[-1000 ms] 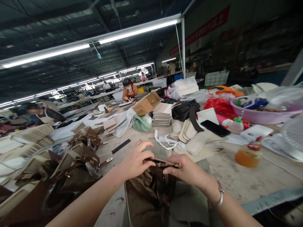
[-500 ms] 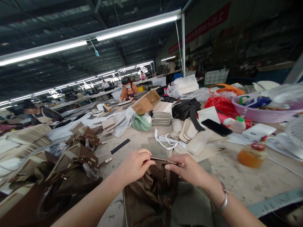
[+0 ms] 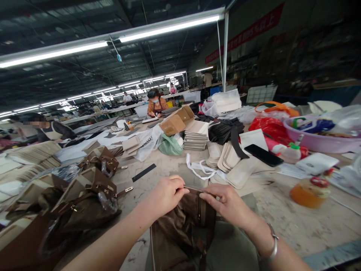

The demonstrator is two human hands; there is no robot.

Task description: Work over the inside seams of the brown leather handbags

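A dark brown bag (image 3: pixel 175 235) lies at the table's near side, its upper edge pinched between both hands. My left hand (image 3: pixel 170 194) is closed on the left part of that edge, thumb below and fingers on top. On the right part, my right hand (image 3: pixel 224 199) grips the same edge, its thumb along the near face. A short zip runs down the bag's front close to my right thumb. The bag's lower part runs out of view. Beneath it and to its right spreads a grey-green sheet (image 3: pixel 234 244).
At left lie several brown bags (image 3: pixel 93 210). Ahead are a black strip (image 3: pixel 143 172), a stack of beige panels (image 3: pixel 196 135) and white tape (image 3: pixel 197 167). A phone (image 3: pixel 263 155), a jar of amber liquid (image 3: pixel 310 194) and a pink basin (image 3: pixel 324 141) stand right. A co-worker (image 3: pixel 156 105) sits across.
The view has shifted slightly, so the scene sits a little further right. Both hands keep their hold on the bag's edge, with little movement.
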